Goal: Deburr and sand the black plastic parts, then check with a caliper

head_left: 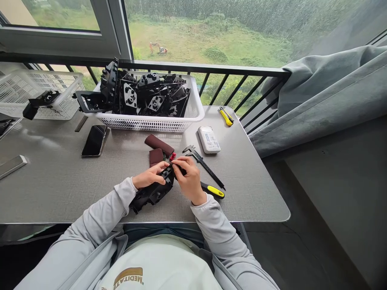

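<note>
A black molded plastic part (152, 194) lies tilted on the table close to its front edge. My left hand (151, 176) grips its upper end, thumb on the near side. The fingers of my right hand (188, 177) are pinched together at the part's far tip; whatever is between them is too hidden to name. Just beyond my fingertips are a small red object (172, 156), a brown sandpaper-like roll (159, 145) and a folded brown piece (156, 156). Beside my right hand lie a black caliper (208, 169) and a yellow-and-black tool handle (214, 191), partly covered by the hand.
A white basket (145, 123) heaped with black plastic parts stands at the back; another white basket (68, 108) is at left. A phone (94, 140), a white box (209, 140), a yellow cutter (226, 116) and a metal bar (12, 166) lie on the table (254, 197).
</note>
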Available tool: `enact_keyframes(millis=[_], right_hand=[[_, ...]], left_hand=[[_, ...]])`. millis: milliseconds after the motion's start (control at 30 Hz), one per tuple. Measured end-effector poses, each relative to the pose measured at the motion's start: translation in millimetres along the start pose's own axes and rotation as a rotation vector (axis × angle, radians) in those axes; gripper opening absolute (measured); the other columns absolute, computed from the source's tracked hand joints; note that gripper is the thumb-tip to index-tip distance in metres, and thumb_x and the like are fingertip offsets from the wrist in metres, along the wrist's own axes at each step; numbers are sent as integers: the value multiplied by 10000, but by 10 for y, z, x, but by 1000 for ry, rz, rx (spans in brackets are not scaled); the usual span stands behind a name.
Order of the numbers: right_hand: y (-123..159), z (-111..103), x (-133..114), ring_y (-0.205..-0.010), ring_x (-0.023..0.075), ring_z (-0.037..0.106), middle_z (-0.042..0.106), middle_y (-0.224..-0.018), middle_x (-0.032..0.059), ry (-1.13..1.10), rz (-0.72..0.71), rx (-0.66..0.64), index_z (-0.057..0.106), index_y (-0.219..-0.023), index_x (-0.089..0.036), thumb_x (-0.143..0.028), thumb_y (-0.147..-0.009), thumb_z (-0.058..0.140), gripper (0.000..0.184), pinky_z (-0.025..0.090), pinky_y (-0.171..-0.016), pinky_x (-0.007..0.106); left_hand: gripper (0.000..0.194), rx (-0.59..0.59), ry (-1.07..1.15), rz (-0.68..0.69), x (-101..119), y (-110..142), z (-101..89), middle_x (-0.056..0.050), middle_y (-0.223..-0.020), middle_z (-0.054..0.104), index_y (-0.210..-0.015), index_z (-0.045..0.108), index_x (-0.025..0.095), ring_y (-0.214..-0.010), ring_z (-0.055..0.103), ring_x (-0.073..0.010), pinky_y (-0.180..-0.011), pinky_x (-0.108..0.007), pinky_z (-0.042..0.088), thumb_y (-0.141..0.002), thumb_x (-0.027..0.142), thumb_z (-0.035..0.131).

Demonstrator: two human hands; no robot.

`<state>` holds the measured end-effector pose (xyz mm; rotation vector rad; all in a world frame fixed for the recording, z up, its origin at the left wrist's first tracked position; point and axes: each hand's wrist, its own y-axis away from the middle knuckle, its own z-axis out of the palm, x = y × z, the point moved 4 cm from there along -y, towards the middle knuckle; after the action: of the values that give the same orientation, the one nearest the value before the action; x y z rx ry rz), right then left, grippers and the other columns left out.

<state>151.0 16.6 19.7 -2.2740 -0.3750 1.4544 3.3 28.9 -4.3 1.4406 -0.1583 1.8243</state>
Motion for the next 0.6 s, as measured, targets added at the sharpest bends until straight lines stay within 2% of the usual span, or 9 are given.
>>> enact_keyframes(millis=[100,167,233,333,433,600], right_hand=[[-6,-85,-6,-846,192,646,671,-901,70,13,16,110,694,-907,-224,-182,-901,564,137,539,-750,340],[0,-107,-45,-827,186,651,682,-887,64,-18,-19,129,689,-917,-221,-181,-906,569,127,539,-730,329],[17,-70,-97,-819,179,658,693,-896,60,-34,-79,76,689,-934,-223,-181,-907,577,122,543,-732,323],[52,29,-161,-823,178,666,716,-912,60,15,-179,-14,689,-954,-218,-161,-918,562,143,546,-749,324],[78,87,-209,-782,178,650,741,-880,58,83,-272,-33,684,-953,-205,-134,-924,553,152,538,-726,324],[118,133,-308,-713,165,603,764,-878,36,94,-433,-142,684,-969,-217,-98,-909,566,178,516,-664,307]], left_hand=[[502,50,76,30,9,-17,-28,44,-755,602,-1027,527,202,-616,511,-101,-589,-235,373,-555,141,687],[485,105,127,65,31,-16,-45,24,-804,622,-1042,552,195,-667,543,-121,-634,-247,407,-582,196,704],[398,164,137,106,55,-9,-54,6,-849,625,-1019,583,182,-738,557,-136,-689,-253,426,-655,283,708],[310,238,99,140,60,-11,-54,21,-770,568,-908,598,175,-710,508,-123,-676,-241,413,-757,434,675],[341,287,59,146,39,-37,-66,42,-704,508,-845,575,181,-652,451,-108,-624,-233,381,-759,496,671],[330,309,65,149,22,-86,-107,56,-650,470,-753,526,186,-593,406,-96,-587,-239,349,-708,466,694]])
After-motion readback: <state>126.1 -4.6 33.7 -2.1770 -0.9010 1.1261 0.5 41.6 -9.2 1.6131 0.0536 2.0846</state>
